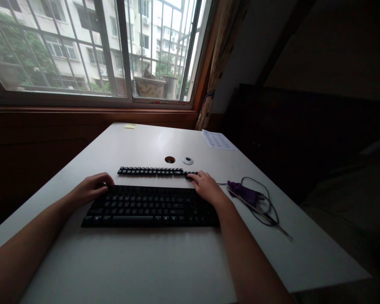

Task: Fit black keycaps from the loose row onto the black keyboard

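Observation:
A black keyboard (139, 207) lies flat on the white desk. My left hand (93, 187) is at its far left corner, with the fingers curled and the thumb pressed against the edge. Behind the keyboard, loose black keycaps (150, 171) stand in two close rows. My right hand (207, 188) reaches over the keyboard's far right corner to the right end of these rows, thumb and fingers closed around a keycap there. Part of the keyboard's right side is hidden under the right hand and forearm.
Right of the keyboard lie a purple cloth (245, 194), a looped black cable (266, 198) and a thin stick-like tool (281, 230). Farther back are a round cable hole (170, 160), its white cover (188, 161), a printed sheet (218, 140) and a yellow note (129, 126).

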`<action>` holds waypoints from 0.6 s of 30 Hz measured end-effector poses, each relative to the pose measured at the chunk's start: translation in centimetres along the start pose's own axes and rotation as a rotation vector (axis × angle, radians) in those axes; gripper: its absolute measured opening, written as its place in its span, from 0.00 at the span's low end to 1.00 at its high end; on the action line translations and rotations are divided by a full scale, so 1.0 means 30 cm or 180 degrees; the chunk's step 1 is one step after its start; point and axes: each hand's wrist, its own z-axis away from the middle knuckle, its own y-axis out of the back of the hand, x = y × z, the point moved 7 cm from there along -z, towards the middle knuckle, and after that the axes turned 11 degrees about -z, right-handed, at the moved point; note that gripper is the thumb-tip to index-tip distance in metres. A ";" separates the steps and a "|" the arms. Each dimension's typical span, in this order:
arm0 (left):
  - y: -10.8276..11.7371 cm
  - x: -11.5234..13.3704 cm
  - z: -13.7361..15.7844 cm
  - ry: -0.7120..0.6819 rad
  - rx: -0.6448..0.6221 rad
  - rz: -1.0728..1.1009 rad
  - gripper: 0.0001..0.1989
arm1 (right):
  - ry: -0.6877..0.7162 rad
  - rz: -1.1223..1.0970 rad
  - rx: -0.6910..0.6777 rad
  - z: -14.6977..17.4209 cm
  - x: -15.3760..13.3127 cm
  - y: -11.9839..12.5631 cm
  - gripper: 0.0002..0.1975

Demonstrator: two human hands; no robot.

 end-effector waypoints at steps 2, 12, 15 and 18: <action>0.000 0.000 0.000 -0.0014 0.0002 0.0001 0.10 | -0.0007 0.0007 -0.0008 0.000 0.000 -0.004 0.22; 0.002 0.009 0.001 -0.0013 -0.0011 0.0027 0.10 | 0.0271 -0.0108 -0.0043 -0.003 -0.036 -0.019 0.21; 0.002 0.008 0.001 0.0005 -0.0005 0.0009 0.10 | 0.0435 -0.0235 -0.0067 -0.005 -0.059 -0.027 0.19; 0.000 0.007 0.000 0.0008 0.0001 0.0023 0.10 | 0.0521 -0.0228 0.0032 -0.009 -0.079 -0.025 0.19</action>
